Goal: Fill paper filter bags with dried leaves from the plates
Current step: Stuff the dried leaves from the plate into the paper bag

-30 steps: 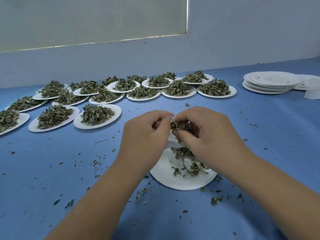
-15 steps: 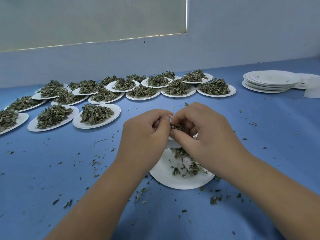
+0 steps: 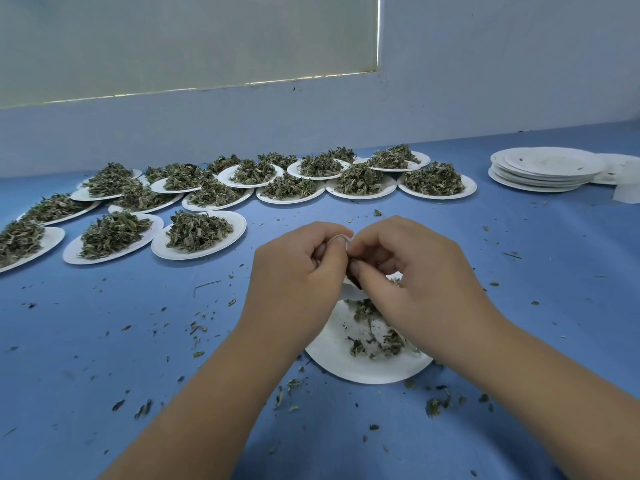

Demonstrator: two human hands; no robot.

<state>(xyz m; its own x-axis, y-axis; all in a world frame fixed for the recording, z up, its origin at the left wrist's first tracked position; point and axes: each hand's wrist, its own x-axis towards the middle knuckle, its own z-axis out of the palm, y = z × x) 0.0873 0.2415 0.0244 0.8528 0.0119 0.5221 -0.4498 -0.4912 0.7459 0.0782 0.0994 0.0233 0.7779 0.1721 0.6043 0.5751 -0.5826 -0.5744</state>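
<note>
My left hand (image 3: 298, 278) grips a white paper filter bag (image 3: 343, 239) by its rim, above a white paper plate (image 3: 346, 362). Only the bag's top edge and a small piece below my fingers show. My right hand (image 3: 412, 271) is curled against the bag's mouth and pinches a few dried leaves there with its thumb and fingertips. A small remnant of dried leaves (image 3: 377, 337) lies on the plate beneath both hands.
Several white plates heaped with dried leaves (image 3: 197, 230) stand in rows at the back and left of the blue table. A stack of empty plates (image 3: 543, 168) sits at the back right beside white paper (image 3: 627, 195). Leaf crumbs (image 3: 436, 405) litter the table.
My right hand has pushed its clump of leaves down into the bag's mouth; fewer leaves show between the fingers. Both hands rose slightly. The left hand keeps its hold.
</note>
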